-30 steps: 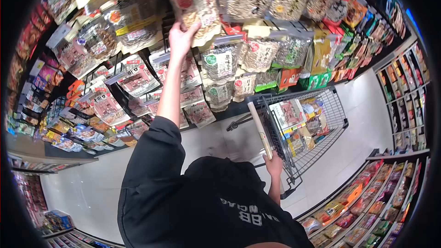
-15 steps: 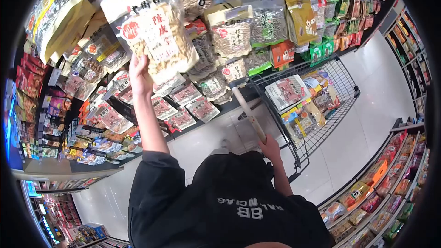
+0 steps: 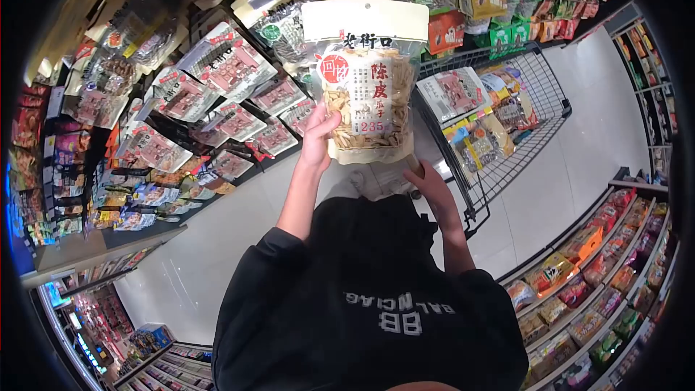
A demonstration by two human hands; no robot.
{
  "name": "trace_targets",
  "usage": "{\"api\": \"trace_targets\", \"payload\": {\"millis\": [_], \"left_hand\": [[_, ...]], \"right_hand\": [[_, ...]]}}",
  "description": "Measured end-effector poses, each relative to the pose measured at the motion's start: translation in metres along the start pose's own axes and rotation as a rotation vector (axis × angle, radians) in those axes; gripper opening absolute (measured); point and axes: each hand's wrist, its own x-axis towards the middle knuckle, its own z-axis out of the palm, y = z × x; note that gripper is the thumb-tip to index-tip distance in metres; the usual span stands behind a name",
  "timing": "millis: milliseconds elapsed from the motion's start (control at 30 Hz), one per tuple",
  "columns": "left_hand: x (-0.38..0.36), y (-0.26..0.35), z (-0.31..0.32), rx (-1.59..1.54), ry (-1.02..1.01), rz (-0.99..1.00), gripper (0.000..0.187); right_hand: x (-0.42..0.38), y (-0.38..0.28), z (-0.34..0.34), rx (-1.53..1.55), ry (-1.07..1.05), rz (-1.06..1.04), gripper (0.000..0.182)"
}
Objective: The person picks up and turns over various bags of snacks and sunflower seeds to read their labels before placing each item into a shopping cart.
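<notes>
My left hand point(image 3: 318, 134) grips the lower left edge of a clear bag of seeds point(image 3: 369, 94), thumb on its front. The bag is upright, with a cream top band and red and black Chinese print, and faces me. My right hand point(image 3: 436, 190) is closed round the shopping cart's handle point(image 3: 413, 164), just under the bag's lower right corner. Most of that handle is hidden behind the bag. In the wire cart point(image 3: 567, 107) lie a white bag with a pink panel point(image 3: 455, 92) and several other snack packs point(image 3: 479, 141).
Hanging snack bags point(image 3: 228, 61) fill the shelf ahead and to the left. Another shelf of packaged snacks point(image 3: 557, 271) runs along the lower right. Pale tiled floor point(image 3: 170, 282) lies between the shelves and beyond the cart.
My left hand has brought the bag of seeds down and right, from in front of the shelf to before my chest. The bag now faces me squarely. My right hand stays at the cart handle.
</notes>
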Motion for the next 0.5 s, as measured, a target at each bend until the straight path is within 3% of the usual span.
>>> {"api": "trace_targets", "payload": {"millis": [167,300,433,467,500], "left_hand": [[-0.006,-0.009,-0.007,-0.05,-0.028,-0.024,0.057],[-0.006,-0.003,-0.011,-0.134,-0.059,0.023,0.058],[-0.013,0.002,-0.024,-0.089,-0.06,0.06,0.058],[-0.016,0.004,-0.023,-0.028,-0.044,0.085,0.06],[-0.02,0.006,-0.021,0.033,-0.026,0.107,0.061]], "right_hand": [[-0.007,0.007,0.008,-0.115,0.158,-0.202,0.072],[-0.046,-0.055,0.016,-0.059,0.307,-0.311,0.055],[-0.073,-0.118,0.029,-0.32,0.479,-0.746,0.052],[-0.074,-0.125,0.036,-0.317,0.442,-0.85,0.055],[-0.074,-0.132,0.044,-0.32,0.39,-0.821,0.059]]}}
